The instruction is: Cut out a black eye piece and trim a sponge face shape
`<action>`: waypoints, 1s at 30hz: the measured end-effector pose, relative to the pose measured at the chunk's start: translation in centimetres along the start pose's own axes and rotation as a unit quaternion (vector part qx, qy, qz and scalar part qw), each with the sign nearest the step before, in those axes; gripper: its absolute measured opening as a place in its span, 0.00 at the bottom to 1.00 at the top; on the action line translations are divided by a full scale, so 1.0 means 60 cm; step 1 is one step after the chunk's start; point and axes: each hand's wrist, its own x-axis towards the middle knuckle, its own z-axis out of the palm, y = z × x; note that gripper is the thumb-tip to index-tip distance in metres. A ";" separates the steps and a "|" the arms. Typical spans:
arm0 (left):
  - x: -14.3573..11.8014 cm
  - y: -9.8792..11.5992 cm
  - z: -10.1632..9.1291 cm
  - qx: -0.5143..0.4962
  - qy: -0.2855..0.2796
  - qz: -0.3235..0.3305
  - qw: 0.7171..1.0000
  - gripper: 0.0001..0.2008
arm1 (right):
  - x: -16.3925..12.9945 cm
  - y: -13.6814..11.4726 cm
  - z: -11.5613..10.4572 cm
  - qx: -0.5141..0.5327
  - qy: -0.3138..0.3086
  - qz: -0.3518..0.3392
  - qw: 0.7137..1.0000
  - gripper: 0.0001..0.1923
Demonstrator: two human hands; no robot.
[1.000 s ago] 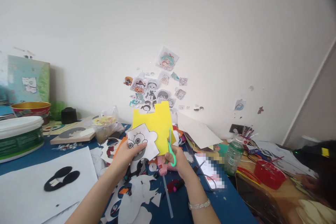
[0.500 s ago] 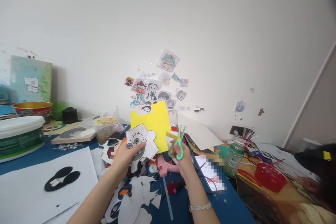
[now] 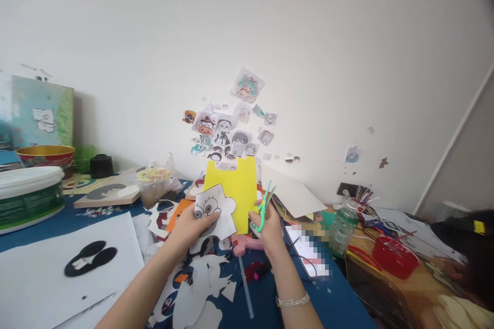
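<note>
Cutout [image 3: 219, 204] in left hand [image 3: 192, 227], paper [image 3: 242, 190] behind

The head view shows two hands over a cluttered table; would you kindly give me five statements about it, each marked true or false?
1. The right hand holds green scissors. True.
2. The left hand holds a bottle. False: it holds a cartoon cutout.
3. The cartoon cutout overlaps the yellow paper in this view. True.
4. The phone lies left of both hands. False: it lies to their right.
5. A white-lidded tub stands at the left edge of the view. True.
</note>
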 end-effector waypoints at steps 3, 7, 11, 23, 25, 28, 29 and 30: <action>0.001 -0.001 -0.001 -0.009 -0.009 -0.009 1.000 0.35 | 0.002 -0.002 -0.001 0.021 0.021 -0.002 1.000 0.14; 0.006 -0.006 -0.007 -0.045 0.011 -0.011 0.999 0.36 | 0.009 -0.007 -0.013 -0.007 0.100 0.003 0.995 0.13; 0.015 -0.010 -0.015 -0.085 0.026 0.015 0.996 0.37 | 0.017 0.000 -0.023 -0.090 0.122 -0.014 0.988 0.14; 0.009 -0.018 0.006 0.031 -0.059 0.097 0.993 0.30 | 0.008 -0.007 -0.014 0.033 0.047 0.009 0.998 0.16; 0.008 -0.017 0.004 0.063 -0.010 0.150 0.987 0.31 | 0.009 -0.011 -0.017 -0.008 0.045 0.001 0.999 0.14; 0.000 -0.015 -0.003 0.119 0.063 0.230 0.964 0.34 | 0.008 -0.020 -0.025 -0.062 0.027 -0.027 0.997 0.13; -0.004 -0.014 -0.004 0.126 0.066 0.244 0.959 0.34 | 0.008 -0.022 -0.027 -0.079 0.015 -0.036 0.996 0.13; -0.009 -0.014 -0.005 0.132 0.060 0.256 0.956 0.34 | 0.007 -0.025 -0.029 -0.099 0.002 -0.045 0.994 0.13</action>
